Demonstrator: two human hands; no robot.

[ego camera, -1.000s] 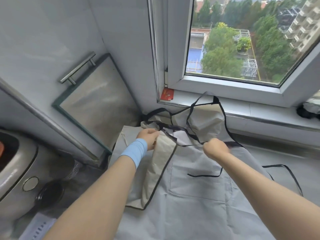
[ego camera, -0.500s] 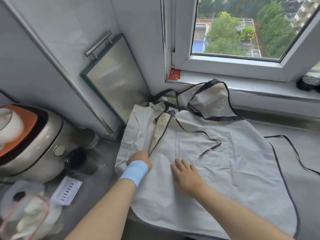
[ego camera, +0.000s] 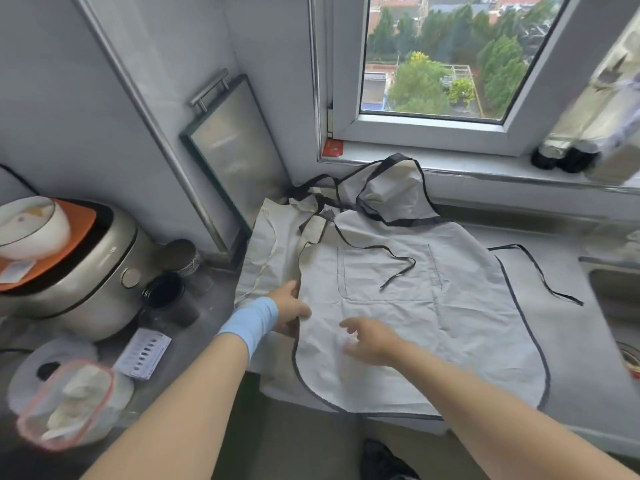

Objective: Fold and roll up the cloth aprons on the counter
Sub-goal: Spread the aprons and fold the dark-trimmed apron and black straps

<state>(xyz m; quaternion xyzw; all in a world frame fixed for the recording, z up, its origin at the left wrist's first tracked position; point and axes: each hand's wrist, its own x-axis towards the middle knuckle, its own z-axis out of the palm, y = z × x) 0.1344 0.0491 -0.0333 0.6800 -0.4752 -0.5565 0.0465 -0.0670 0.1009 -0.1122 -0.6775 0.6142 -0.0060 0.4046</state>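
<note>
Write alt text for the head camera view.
Two bare hands work a pale apron with dark trim spread flat on a grey counter below a window: the left hand grips its left edge, the right hand hovers open above it. A rice cooker stands at left.

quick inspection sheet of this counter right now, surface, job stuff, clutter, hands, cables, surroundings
surface: grey counter, apron hem hangs over the front edge
job's things: top apron spread flat, pocket up, dark tie loose across it; second apron underneath, showing at left
clutter: rice cooker with bowl on its lid, dark jar, bagged items, card
grippers: left hand grips the top apron's left edge; right hand open, blurred, over the cloth
cables: nothing seen
surroundings: window, steel board leaning on the wall
</note>
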